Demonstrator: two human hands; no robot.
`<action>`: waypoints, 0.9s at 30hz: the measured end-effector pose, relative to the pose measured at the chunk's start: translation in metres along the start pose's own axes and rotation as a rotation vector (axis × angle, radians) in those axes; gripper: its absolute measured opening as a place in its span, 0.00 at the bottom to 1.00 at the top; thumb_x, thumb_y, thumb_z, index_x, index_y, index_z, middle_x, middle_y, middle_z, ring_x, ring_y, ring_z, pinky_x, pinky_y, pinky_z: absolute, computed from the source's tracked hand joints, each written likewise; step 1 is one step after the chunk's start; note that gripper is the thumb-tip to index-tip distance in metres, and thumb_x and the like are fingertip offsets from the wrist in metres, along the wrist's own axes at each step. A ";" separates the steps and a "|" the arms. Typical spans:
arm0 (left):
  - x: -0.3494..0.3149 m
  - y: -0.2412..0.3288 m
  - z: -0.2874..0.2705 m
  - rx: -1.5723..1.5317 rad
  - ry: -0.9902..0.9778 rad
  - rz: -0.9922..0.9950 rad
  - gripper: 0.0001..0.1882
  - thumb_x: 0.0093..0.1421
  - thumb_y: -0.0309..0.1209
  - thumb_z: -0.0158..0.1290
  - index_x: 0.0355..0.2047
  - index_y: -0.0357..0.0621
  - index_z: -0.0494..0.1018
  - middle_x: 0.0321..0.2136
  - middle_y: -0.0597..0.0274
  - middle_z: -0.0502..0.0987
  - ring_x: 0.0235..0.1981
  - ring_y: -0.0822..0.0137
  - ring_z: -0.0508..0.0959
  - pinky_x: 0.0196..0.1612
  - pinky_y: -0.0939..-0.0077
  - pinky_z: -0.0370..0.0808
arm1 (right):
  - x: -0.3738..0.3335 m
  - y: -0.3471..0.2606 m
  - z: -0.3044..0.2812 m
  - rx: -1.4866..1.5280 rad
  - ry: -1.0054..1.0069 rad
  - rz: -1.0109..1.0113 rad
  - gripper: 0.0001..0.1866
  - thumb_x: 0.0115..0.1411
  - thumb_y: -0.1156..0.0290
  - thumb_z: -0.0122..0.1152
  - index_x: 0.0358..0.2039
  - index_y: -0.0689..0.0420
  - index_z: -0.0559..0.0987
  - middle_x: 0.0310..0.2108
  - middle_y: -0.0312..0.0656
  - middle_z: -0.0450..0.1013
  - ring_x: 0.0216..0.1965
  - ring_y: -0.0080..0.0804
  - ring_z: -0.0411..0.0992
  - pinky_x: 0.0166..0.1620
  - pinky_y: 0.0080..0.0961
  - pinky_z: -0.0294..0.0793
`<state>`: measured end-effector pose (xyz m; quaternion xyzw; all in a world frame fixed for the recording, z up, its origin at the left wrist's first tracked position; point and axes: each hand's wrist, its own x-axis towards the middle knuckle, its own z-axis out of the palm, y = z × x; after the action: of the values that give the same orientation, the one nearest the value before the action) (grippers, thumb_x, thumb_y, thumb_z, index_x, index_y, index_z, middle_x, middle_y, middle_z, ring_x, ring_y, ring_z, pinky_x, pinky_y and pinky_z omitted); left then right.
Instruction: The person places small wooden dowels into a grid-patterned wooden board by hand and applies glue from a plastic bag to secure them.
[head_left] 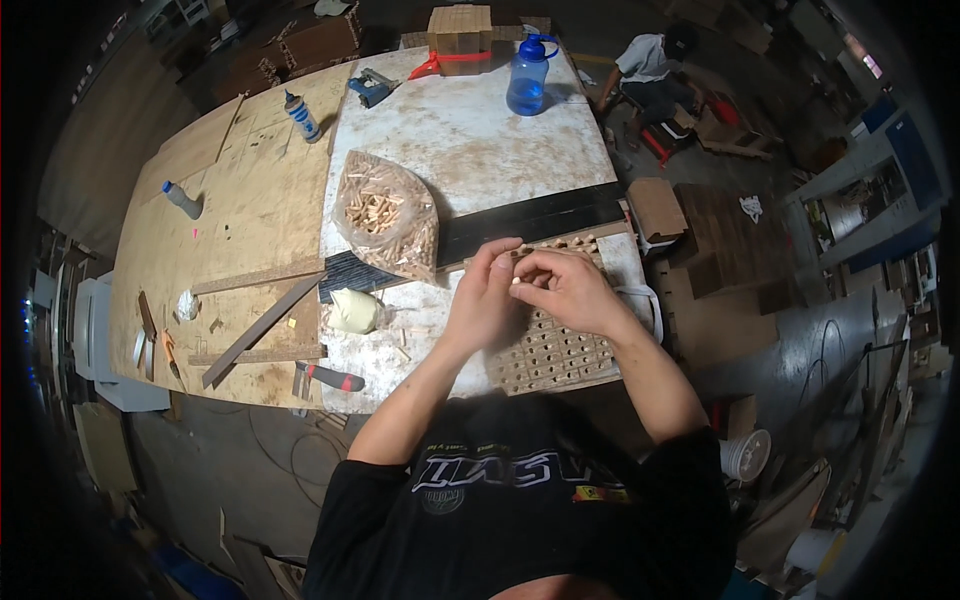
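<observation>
Nearest, the pierced wooden board point(555, 360) is seen on the white-topped table point(460, 150), its rows of holes partly covered by both hands. A small pale dowel point(515, 284) is pinched between thumb and forefinger of the right hand point(575, 290), above the board. The left hand point(484, 290) is held close against it, fingers bent; whether anything is gripped there cannot be told. Along the board's far edge, dowel ends are seen standing in a row.

To the left, a knife-like tool point(336, 378) with black and red handle is laid near the table's front edge. Beyond it, a cream-coloured bundle point(352, 311) is noted, with loose dowels scattered beside it. On the adjoining plywood, a dark wooden strip point(262, 332) is laid aslant.

Just past the hands, the table is crossed by a black plank point(540, 220), partly covered by an open clear bag point(400, 235) filled with dowels.

Farther off, a blue-capped bottle point(301, 117), a nail gun point(371, 88) and a blue water bottle point(528, 82) are set out. At the far end, a wooden block point(460, 30) is placed by a red strap point(440, 63). Beyond the table, a seated person point(655, 75) is seen.
</observation>
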<state>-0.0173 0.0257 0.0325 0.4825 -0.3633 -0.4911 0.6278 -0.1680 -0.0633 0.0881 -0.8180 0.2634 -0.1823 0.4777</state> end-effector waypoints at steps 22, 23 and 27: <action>0.001 -0.004 -0.001 0.107 0.045 0.061 0.08 0.69 0.32 0.59 0.39 0.40 0.77 0.28 0.71 0.75 0.26 0.82 0.70 0.28 0.85 0.68 | -0.018 0.024 -0.052 -0.004 0.257 0.135 0.06 0.62 0.80 0.67 0.40 0.63 0.82 0.36 0.35 0.81 0.33 0.14 0.74 0.37 0.15 0.75; 0.001 -0.006 -0.001 0.158 0.049 0.085 0.08 0.69 0.32 0.59 0.38 0.40 0.77 0.28 0.71 0.75 0.25 0.82 0.70 0.28 0.86 0.68 | -0.016 0.023 -0.050 -0.013 0.208 0.194 0.06 0.61 0.80 0.67 0.39 0.64 0.82 0.34 0.36 0.80 0.31 0.16 0.74 0.34 0.18 0.75; -0.001 0.001 0.002 0.158 0.046 0.065 0.08 0.69 0.32 0.59 0.38 0.40 0.77 0.28 0.71 0.75 0.25 0.83 0.69 0.28 0.86 0.67 | -0.008 0.033 -0.049 -0.358 0.192 -0.099 0.06 0.60 0.79 0.65 0.39 0.62 0.81 0.31 0.44 0.78 0.30 0.34 0.78 0.35 0.27 0.76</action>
<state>-0.0190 0.0259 0.0337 0.5296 -0.4018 -0.4289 0.6117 -0.2102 -0.1053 0.0823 -0.8806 0.2954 -0.2328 0.2881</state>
